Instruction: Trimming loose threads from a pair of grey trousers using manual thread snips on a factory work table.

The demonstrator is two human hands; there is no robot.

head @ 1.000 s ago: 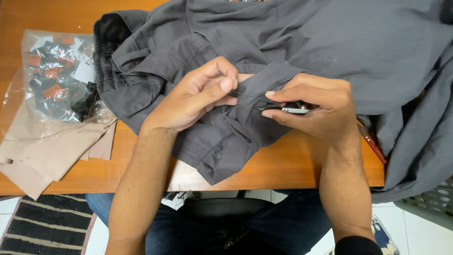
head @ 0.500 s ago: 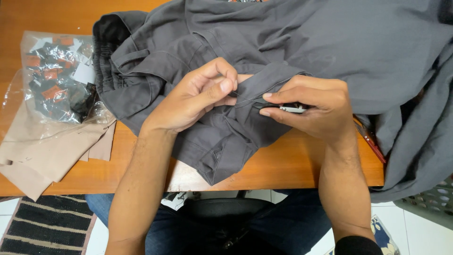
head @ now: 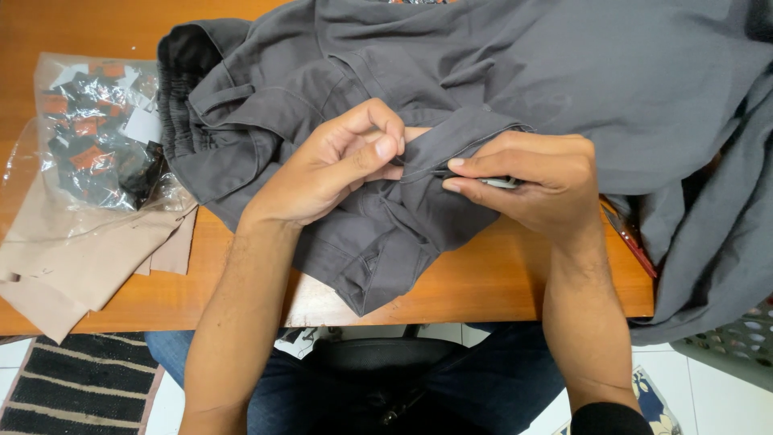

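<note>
Both hands (head: pixel 451 173) — fingers (head: pixel 378 149) pinching grey garment (head: pixel 564 89)

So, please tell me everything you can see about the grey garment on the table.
The grey garment looks like woven cotton work trousers, with a dark elastic waistband and a belt loop at upper left. It lies crumpled across the orange wooden table, one part hanging over the near edge. The left hand pinches a fold; the right hand grips the fabric together with a small metal tool, mostly hidden.

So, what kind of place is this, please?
Probably a small garment workshop or a home sewing table. The hands work on grey trousers on a wooden table, beside a bag of tags and beige cloth pieces.
</note>
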